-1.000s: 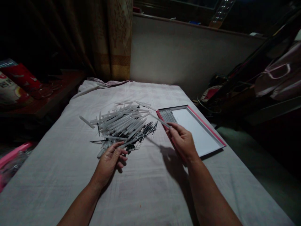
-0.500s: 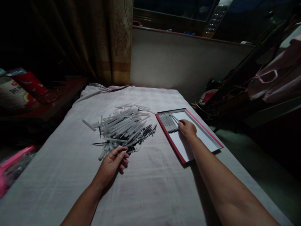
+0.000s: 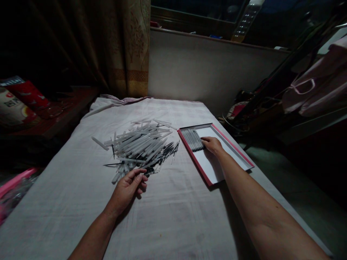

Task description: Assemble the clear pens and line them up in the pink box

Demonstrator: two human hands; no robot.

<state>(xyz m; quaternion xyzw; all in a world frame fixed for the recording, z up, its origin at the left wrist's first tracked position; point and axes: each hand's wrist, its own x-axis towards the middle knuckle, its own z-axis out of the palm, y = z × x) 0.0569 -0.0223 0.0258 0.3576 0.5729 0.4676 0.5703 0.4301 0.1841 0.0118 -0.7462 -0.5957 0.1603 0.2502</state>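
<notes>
My left hand point(image 3: 130, 186) rests at the near edge of a loose pile of pen parts point(image 3: 142, 144), its fingers loosely curled and apart, with no held object visible. Clear barrels make up much of the pile; thin refills with black ends point(image 3: 166, 153) lie on its right side. At the right, a shallow red-rimmed box lid point(image 3: 193, 159) with a white inside holds a row of clear pens with black tips point(image 3: 193, 140). My right hand point(image 3: 213, 145) reaches into it, fingers closed at the last pen on the row's right side. Those fingertips partly hide that pen.
A pale checked cloth point(image 3: 162, 216) covers the table. At the left stand a red packet and a labelled container point(image 3: 16, 108) on a dark side table, and a pink-edged item point(image 3: 17, 182) sits lower down. A bottle point(image 3: 246, 21) stands on the windowsill. Pink fabric point(image 3: 320, 83) hangs at the right.
The pen in my right hand, slanted before, now lies parallel with the others in the row. My right hand has shifted slightly left. The left hand stays by the pile.
</notes>
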